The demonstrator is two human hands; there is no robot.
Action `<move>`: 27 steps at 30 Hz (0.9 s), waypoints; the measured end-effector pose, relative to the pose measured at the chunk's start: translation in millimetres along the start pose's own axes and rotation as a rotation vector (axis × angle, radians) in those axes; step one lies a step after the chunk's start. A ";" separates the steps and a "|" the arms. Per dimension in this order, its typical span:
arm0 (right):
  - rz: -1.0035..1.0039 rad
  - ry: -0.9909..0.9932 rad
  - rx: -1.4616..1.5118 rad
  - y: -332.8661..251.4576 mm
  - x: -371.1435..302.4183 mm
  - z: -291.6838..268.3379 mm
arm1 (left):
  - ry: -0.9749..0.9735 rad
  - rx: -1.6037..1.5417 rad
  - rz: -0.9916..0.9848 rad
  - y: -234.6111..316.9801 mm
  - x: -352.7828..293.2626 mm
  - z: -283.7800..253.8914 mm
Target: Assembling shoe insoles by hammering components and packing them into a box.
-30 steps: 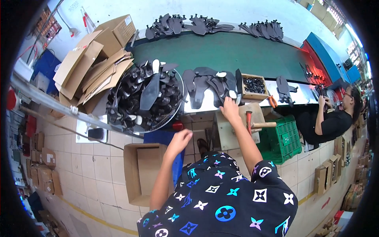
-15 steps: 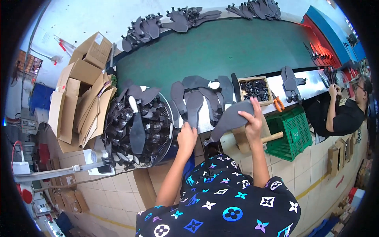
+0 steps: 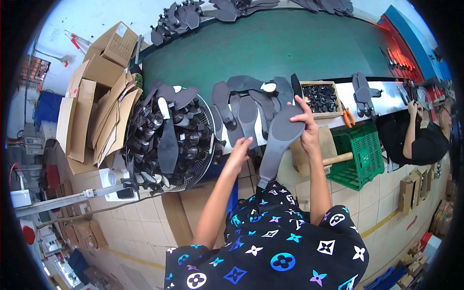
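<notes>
My right hand (image 3: pixel 308 126) grips a grey shoe sole (image 3: pixel 285 128) by its broad front part, fingers on one edge. The sole's narrow end tilts down toward my shirt, with a dark heel piece partly hidden there. My left hand (image 3: pixel 240 151) is beside the lower end of another grey sole (image 3: pixel 247 110) at the bench edge. Its visible fingertips look slightly apart; the other fingers are hidden, and whether it touches that sole is unclear. Several more grey soles (image 3: pixel 222 99) lie overlapped there, some with dark heels.
A round wire basket (image 3: pixel 209 121) full of dark heeled soles stands left, beside cardboard boxes (image 3: pixel 79 113). A wooden tray (image 3: pixel 315 84) of small black parts, orange pliers (image 3: pixel 348 117) and a green crate (image 3: pixel 360 162) are right. Behind is a green belt (image 3: pixel 290 48); a co-worker (image 3: pixel 418 140) sits far right.
The sole in my right hand has swung from a slant to more upright, its narrow end lower. My left hand's fingers have parted somewhat near the bench edge. The whole view has shifted slightly.
</notes>
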State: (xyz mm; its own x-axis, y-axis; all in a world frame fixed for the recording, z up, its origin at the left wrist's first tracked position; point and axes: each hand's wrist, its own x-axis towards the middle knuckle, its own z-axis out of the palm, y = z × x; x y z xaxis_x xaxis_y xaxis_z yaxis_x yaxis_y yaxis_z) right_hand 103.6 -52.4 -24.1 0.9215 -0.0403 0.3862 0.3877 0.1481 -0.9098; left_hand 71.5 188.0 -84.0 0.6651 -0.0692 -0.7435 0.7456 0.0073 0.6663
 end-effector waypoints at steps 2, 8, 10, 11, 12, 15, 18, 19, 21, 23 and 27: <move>-0.023 -0.001 -0.035 -10.9 -22.7 13.2 | 0.084 0.189 0.248 2.7 -15.7 9.3; 0.353 -0.357 -0.237 -1.3 -53.3 31.8 | -0.640 -0.357 0.114 -33.2 -126.8 -19.6; 0.154 -0.129 -0.593 25.5 -41.0 36.2 | -0.475 -0.368 0.215 -46.6 -147.2 -30.9; -0.155 -0.071 -1.181 39.9 -37.7 39.4 | -0.415 -0.399 0.232 -54.9 -155.9 -35.8; -0.109 -0.079 -1.184 52.2 -33.1 39.1 | -0.414 -0.401 0.245 -61.8 -162.3 -40.8; -0.043 -0.113 -1.154 73.6 -13.5 40.4 | -0.315 -0.493 0.289 -76.7 -176.3 -56.2; -0.092 -0.018 -0.834 53.2 2.6 42.2 | -0.304 -0.647 0.374 -87.3 -186.6 -64.7; -0.145 0.007 -0.784 37.1 6.0 45.1 | -0.306 -0.668 0.392 -89.4 -189.9 -67.4; -0.190 0.033 -0.746 -3.6 0.5 54.4 | -0.283 -0.727 0.435 -91.1 -193.9 -70.2; -0.289 0.029 -0.696 -48.3 -13.0 72.2 | -0.291 -0.779 0.479 -89.9 -196.5 -72.4; -0.281 -0.190 -0.622 -115.4 -92.0 121.8 | -0.318 -0.847 0.521 -83.6 -201.5 -74.4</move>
State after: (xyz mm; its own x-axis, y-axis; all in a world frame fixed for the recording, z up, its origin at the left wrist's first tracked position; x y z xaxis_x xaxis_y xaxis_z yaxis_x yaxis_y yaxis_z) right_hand -28.4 54.5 64.0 0.7873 0.1868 0.5876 0.6023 -0.4365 -0.6683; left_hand -121.8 275.6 5.9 0.9629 -0.1148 -0.2442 0.2352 0.8004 0.5514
